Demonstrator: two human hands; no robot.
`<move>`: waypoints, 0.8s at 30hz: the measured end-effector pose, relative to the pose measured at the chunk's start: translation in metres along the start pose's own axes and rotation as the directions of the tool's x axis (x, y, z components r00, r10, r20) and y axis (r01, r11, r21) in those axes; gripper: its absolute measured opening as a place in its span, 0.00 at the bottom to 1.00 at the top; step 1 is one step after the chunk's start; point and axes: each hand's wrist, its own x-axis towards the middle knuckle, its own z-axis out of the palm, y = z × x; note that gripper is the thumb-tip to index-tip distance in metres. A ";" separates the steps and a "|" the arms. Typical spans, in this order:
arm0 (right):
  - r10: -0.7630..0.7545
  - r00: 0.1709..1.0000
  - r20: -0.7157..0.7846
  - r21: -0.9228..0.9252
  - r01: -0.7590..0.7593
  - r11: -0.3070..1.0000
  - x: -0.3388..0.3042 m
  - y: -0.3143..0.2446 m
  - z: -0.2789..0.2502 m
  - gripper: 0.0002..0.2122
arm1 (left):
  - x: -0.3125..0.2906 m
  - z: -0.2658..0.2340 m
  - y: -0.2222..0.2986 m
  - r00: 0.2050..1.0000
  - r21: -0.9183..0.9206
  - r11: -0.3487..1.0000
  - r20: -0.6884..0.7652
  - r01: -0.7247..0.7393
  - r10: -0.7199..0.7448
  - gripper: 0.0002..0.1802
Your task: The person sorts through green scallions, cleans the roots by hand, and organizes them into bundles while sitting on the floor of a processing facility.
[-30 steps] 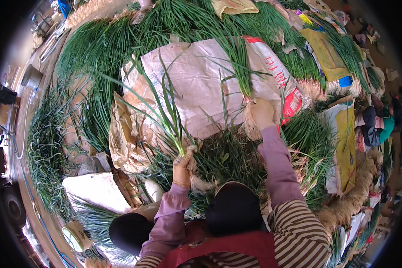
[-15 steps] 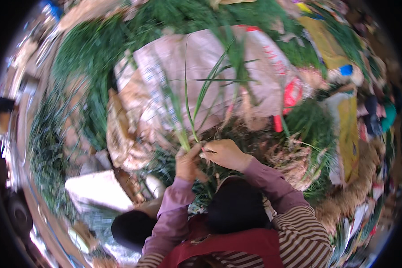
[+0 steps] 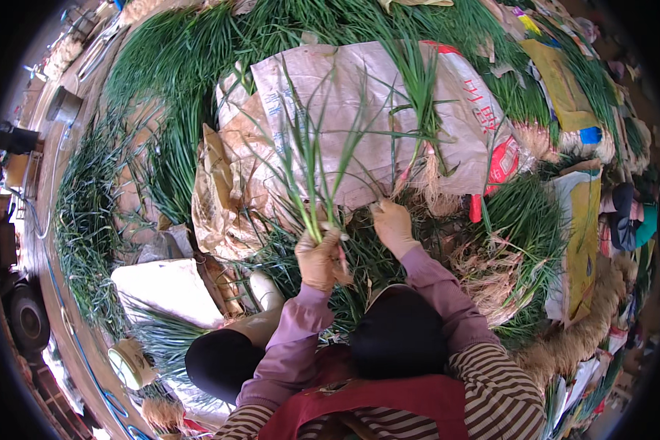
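My left hand [image 3: 317, 260] is closed round the lower stems of a few spring onions [image 3: 312, 176], their green leaves fanning up and away from me. A pale bulb end with roots shows below that fist. To its right, my right hand [image 3: 394, 226] is apart from the bunch, its fingers pinched on a thin, limp spring onion leaf [image 3: 368, 174]. Just beyond the right hand, a small bunch of spring onions [image 3: 420, 88] lies on a whitish woven sack [image 3: 330, 88], roots toward me. Loose green leaves [image 3: 363, 253] lie beneath my hands.
Spring onions with tangled roots [image 3: 491, 271] are heaped at the right. Long green piles [image 3: 161, 66] run along the far and left sides. A white sack [image 3: 165, 290] lies left of my boot [image 3: 266, 290]. A yellow sack [image 3: 583, 249] borders the right; a blue hose [image 3: 70, 323] runs along the left.
My right hand has moved right, away from my left hand, drawing a thin leaf with it. The left hand still holds the spring onions. The view has shifted slightly.
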 end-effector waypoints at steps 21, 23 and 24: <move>-0.251 0.952 0.178 0.363 0.173 0.916 -0.015 -0.051 -0.038 0.10 | 0.010 -0.018 -0.016 0.891 0.238 0.911 0.233 0.337 -0.390 0.05; -0.373 0.923 -0.093 0.196 0.384 0.902 -0.018 -0.048 -0.028 0.08 | 0.006 -0.012 -0.017 0.929 0.203 0.929 0.146 0.308 -0.340 0.05; -0.334 0.933 -0.132 0.109 0.348 0.931 -0.016 -0.043 -0.027 0.07 | 0.003 -0.006 -0.014 0.949 0.208 0.939 0.098 0.274 -0.299 0.06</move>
